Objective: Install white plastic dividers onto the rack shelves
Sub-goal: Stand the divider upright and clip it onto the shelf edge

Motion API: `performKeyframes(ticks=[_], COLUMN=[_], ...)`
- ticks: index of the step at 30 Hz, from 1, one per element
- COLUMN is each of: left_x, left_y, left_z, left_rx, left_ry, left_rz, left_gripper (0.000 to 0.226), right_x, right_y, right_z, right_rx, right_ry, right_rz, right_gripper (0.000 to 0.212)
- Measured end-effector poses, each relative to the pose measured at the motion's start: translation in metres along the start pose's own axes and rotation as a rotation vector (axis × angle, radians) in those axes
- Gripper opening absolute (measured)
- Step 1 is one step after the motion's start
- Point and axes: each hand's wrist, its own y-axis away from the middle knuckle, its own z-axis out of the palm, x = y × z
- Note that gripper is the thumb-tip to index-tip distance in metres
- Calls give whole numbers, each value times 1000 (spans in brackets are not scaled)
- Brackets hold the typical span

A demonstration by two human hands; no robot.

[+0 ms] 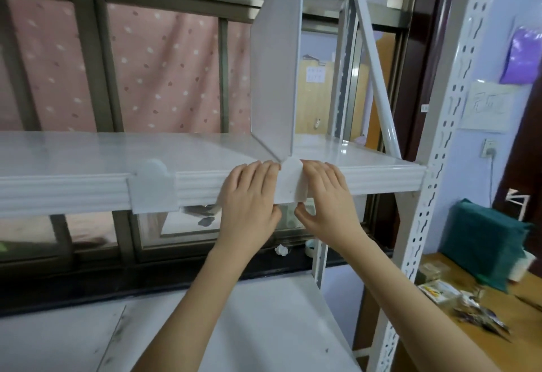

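- The divider [277, 72] stands upright on the shelf [117, 152]; its clip tab [291, 179] hangs over the shelf's front rail [381, 181].
- We see the left hand [249, 195] and right hand [322, 193] flanking the tab, each grip closed on it, fingers above the rail, thumbs beneath.
- The divider's long axis runs from the rail back toward the window; both hands lie equally near.
- A second clip [152, 184] sits left along the rail.

left hand [249, 195] bare | right hand [325, 193] bare | forearms unsleeved (no rings)
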Motion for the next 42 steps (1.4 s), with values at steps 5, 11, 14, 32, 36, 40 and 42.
performKeyframes(ticks=[5, 11, 14, 32, 36, 40, 42], left_x=[10, 31, 35, 56, 41, 33, 35], left_y=[1, 0, 0, 3, 26, 43, 46], left_z=[-8, -17, -29, -131, -169, -205, -220], left_rx=[-43, -108, -234, -586, -606, -570, -545], left_ry=[-37, -61, -95, -243, -297, -280, -273], left_rz=[-66, -221, -219, -229, -215, -210, -190], left_gripper=[63, 69, 76, 64, 65, 62, 62], right_x=[-10, -20, -19, -70, -96, -128, -142], right_y=[1, -1, -3, -1, 11, 20, 23], right_z=[-9, -23, -33, -131, -151, -170, -182], right_rx=[-44, -110, -227, -490, -557, -541, -553], right_ry=[0, -27, -21, 97, 178, 189, 178], right_rz=[66, 106, 92, 214, 221, 210, 219], right_gripper=[68, 67, 72, 66, 64, 70, 77])
